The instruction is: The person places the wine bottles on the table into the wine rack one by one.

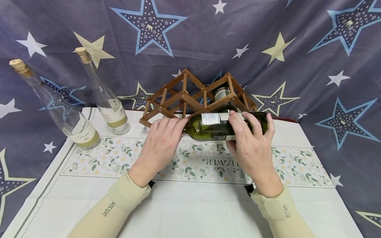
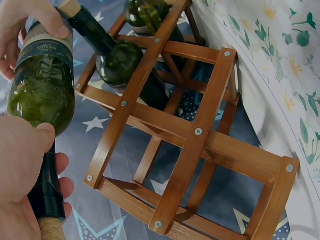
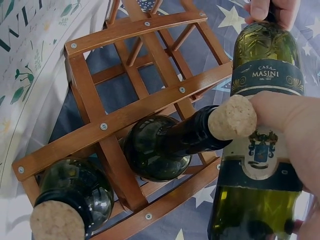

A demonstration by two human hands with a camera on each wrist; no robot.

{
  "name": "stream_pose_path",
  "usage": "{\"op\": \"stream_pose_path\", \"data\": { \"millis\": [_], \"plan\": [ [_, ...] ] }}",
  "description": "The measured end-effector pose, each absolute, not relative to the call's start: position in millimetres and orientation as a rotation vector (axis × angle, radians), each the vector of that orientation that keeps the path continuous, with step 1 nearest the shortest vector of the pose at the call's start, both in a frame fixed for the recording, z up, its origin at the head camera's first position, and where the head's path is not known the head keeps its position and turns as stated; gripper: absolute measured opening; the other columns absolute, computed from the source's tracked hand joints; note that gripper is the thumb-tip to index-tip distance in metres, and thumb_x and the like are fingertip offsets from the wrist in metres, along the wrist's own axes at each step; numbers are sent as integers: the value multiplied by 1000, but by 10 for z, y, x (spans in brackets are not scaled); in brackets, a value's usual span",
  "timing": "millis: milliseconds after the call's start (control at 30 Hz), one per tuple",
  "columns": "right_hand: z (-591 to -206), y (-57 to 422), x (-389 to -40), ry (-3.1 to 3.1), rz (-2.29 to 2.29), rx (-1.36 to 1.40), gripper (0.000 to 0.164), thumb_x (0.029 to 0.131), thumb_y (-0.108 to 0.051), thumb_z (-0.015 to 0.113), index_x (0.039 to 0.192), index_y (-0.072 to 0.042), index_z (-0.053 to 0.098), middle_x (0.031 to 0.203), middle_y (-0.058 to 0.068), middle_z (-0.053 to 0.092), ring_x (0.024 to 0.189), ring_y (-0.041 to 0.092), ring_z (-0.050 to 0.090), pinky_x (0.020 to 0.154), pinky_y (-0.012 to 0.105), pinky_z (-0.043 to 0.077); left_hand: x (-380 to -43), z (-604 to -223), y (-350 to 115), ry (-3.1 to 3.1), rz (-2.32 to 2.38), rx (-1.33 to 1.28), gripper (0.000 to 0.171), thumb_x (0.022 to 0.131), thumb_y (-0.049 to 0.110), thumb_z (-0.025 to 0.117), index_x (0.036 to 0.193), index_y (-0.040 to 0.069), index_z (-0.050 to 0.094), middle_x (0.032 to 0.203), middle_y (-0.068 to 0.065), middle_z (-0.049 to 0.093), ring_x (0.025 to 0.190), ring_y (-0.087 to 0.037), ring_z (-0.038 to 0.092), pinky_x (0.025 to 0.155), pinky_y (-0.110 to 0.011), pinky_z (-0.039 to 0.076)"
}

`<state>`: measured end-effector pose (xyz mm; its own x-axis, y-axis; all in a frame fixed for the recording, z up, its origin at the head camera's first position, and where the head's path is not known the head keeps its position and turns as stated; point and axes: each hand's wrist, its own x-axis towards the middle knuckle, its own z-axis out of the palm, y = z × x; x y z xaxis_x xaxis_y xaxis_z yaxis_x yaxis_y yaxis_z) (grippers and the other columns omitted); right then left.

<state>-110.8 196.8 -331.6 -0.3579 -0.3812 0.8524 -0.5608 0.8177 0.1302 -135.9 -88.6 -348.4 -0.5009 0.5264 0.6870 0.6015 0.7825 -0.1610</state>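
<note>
Both hands hold a green glass wine bottle (image 1: 197, 127) lying on its side in front of a wooden wine rack (image 1: 194, 97). My left hand (image 1: 163, 142) is curled round its corked neck, on the left. My right hand (image 1: 253, 148) grips the body near the base. The right wrist view shows the bottle's dark and cream label (image 3: 262, 162). Two other corked bottles lie in the rack: a dark green bottle (image 3: 157, 150) in one slot and a second bottle (image 3: 75, 187) in a neighbouring slot. Other slots of the rack hold no bottle.
Two clear corked bottles (image 1: 83, 132) (image 1: 114, 115) stand upright at the table's left side. A floral runner (image 1: 119, 158) crosses the white tablecloth (image 1: 196, 208). A dark star-patterned curtain (image 1: 202, 36) hangs right behind the rack.
</note>
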Motion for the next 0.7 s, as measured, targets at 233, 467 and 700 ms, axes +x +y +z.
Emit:
{"op": "stream_pose_path", "data": {
  "millis": [233,467,700],
  "plan": [
    [-3322,1981,-1120,-1976,248,680,77,70,-5,91,140,-3,60,146,10,64,131,43,55,117,76,19,-1348,-3495,-955,-2217,-172,-825,40,109,17,56,146,1,56,124,-16,64,106,-38,60,85,-51,50],
    [-3307,2042,-1127,-1983,256,648,75,72,-7,91,140,-3,60,146,11,64,131,43,54,117,76,19,-1346,-3517,-1043,-2218,-198,-814,45,106,15,62,147,1,54,125,-17,64,107,-40,60,87,-52,49],
    [-3300,2113,-1129,-1984,255,628,77,71,-6,92,142,-4,60,147,12,63,133,43,53,117,75,19,-1334,-3511,-1124,-2215,-211,-803,45,104,18,64,144,0,56,124,-18,65,104,-40,59,86,-52,49]
  ]
}}
